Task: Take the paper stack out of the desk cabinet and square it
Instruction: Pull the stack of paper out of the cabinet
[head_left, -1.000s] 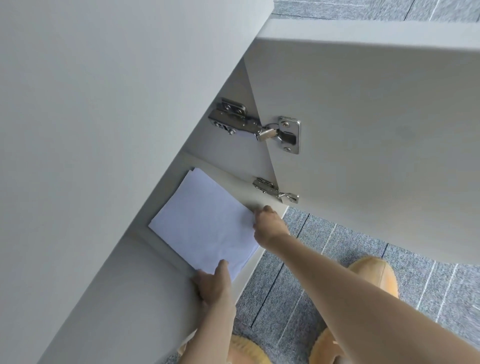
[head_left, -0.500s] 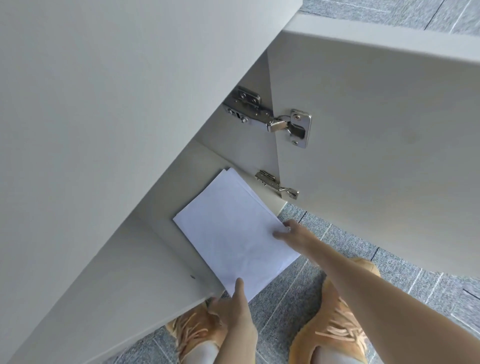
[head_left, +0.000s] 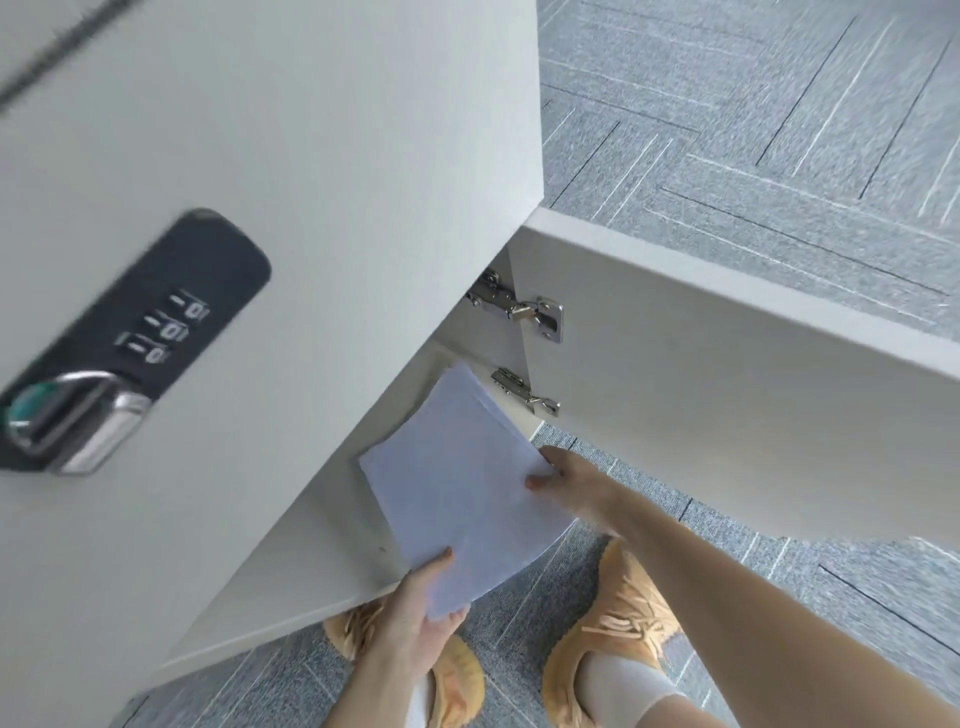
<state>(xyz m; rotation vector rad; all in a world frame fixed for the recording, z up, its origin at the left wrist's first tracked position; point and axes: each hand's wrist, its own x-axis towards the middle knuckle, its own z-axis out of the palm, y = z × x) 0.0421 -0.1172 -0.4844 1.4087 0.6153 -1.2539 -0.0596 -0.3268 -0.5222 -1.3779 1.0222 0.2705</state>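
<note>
The white laminate desk cabinet (head_left: 311, 218) stood with its pale hinged door (head_left: 727, 405) swung open over the grey carpet floor (head_left: 779, 130). The thin white paper stack (head_left: 457, 493) was partly clear of the cabinet's mouth, bowed, its far corner near the lower steel hinge (head_left: 524, 392). The right hand (head_left: 571, 486) pinched its side edge; the left hand (head_left: 415, 618) gripped the near corner, fingers closed on paper. Doing this well probably meant drawing it out level, both grips firm, so no sheets slipped.

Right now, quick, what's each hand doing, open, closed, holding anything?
Left hand: closed on the paper stack at its near corner.
Right hand: closed on the paper stack's right edge.
</note>
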